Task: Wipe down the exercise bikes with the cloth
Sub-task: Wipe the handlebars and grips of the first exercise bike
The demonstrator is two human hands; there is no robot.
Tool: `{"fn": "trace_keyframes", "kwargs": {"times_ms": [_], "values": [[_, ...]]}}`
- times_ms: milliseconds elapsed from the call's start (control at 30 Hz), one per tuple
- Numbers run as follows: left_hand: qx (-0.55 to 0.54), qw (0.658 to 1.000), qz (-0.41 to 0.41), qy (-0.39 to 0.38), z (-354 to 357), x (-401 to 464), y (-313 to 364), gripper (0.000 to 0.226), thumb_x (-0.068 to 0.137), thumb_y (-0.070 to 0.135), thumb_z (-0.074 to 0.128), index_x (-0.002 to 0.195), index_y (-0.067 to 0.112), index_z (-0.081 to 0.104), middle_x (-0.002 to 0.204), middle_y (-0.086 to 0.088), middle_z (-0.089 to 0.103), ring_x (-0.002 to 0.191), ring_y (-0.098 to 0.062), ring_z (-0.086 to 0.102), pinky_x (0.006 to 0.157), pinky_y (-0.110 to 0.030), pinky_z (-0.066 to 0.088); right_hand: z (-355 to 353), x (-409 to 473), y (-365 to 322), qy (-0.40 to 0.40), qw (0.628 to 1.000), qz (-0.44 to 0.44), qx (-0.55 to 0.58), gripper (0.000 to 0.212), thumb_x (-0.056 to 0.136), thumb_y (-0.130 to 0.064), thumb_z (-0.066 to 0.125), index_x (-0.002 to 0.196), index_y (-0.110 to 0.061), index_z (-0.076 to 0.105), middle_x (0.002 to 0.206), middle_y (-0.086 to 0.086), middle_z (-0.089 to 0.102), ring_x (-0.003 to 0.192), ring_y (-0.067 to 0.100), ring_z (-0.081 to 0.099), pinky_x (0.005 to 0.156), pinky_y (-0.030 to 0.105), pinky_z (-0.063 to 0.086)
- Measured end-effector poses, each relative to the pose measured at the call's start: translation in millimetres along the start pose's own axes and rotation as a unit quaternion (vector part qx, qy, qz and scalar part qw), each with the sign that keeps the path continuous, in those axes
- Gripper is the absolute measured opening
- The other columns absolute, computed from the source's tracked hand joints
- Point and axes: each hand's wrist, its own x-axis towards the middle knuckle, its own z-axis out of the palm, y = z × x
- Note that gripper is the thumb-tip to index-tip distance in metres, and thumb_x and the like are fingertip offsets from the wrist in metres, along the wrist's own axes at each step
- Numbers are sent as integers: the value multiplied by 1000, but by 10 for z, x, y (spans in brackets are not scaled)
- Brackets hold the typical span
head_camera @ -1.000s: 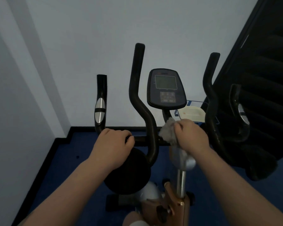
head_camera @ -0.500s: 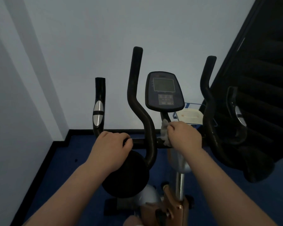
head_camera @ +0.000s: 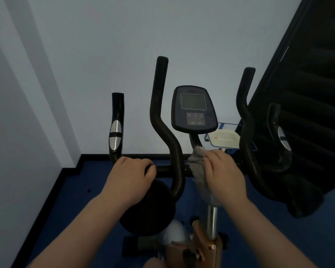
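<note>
Both hands are on the exercise bike (head_camera: 174, 167). Her or his left hand (head_camera: 130, 178) is curled round the black crossbar (head_camera: 162, 168), knuckles up, gripping it just inboard of the outer left grip with its silver sensor plate (head_camera: 115, 135). To the right of that hand, beyond the tall curved left handlebar (head_camera: 162, 122), the right hand (head_camera: 224, 175) clutches a grey cloth (head_camera: 197, 165) and presses it against the crossbar where the console stem meets it. The cloth bunches out past the fingertips on the hand's left side, its upper edge touching the foot of the stem, and a tail of it hangs down beneath the palm toward the silver post (head_camera: 212, 221).

Straight above the right hand sits the console (head_camera: 194, 109), screen dark, buttons below it. Further right rises the other curved handlebar (head_camera: 244, 117), and past that the outer right grip (head_camera: 277, 132). Behind the right hand, low by the wall, lies a pale tray-like object in a blue-edged holder (head_camera: 224, 139); I can't make out what it is. Below the left hand is the round black flywheel housing (head_camera: 147, 209), and under everything the blue floor (head_camera: 75, 200).
</note>
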Motion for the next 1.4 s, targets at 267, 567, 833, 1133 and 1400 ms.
{"fn": "trace_keyframes", "kwargs": {"times_ms": [267, 567, 833, 1133, 1400], "values": [[-8, 1000, -13, -5, -5, -10, 1, 34, 99, 36, 35, 112, 28, 65, 98, 7, 69, 92, -13, 56, 93, -23, 26, 58, 423, -57, -106, 986, 120, -47, 28, 100, -28, 40, 105, -22, 67, 102, 0, 65, 96, 21, 60, 75, 35, 49], [9, 1000, -10, -18, -15, 7, -3, 36, 99, 38, 33, 115, 28, 64, 101, 7, 68, 92, -11, 55, 100, -26, 29, 40, 118, 2, -10, 995, 98, 32, 31, 102, -24, 37, 105, -14, 66, 105, 4, 62, 97, 22, 59, 79, 36, 49], [7, 1000, -15, -22, 0, 7, -15, 36, 98, 40, 34, 114, 28, 65, 103, 6, 69, 99, -15, 57, 99, -27, 31, 51, -163, -159, 48, 997, -48, -47, 19, 97, -20, 52, 97, -14, 71, 98, 0, 67, 91, 19, 60, 91, 37, 43], [6, 999, -25, -34, 0, -8, -19, 36, 98, 41, 33, 113, 30, 64, 103, 6, 69, 97, -16, 54, 96, -27, 30, 86, -83, -332, -29, 991, -53, -122, 25, 101, -25, 42, 108, -21, 66, 103, -4, 64, 102, 16, 58, 94, 30, 34], [15, 999, -22, -42, -9, 10, -12, 37, 98, 41, 33, 114, 28, 64, 106, 6, 68, 100, -16, 56, 102, -29, 31, 154, 179, -390, -62, 982, -12, -179, 30, 103, -26, 28, 102, -24, 59, 99, -5, 62, 92, 17, 56, 77, 31, 32]]}}
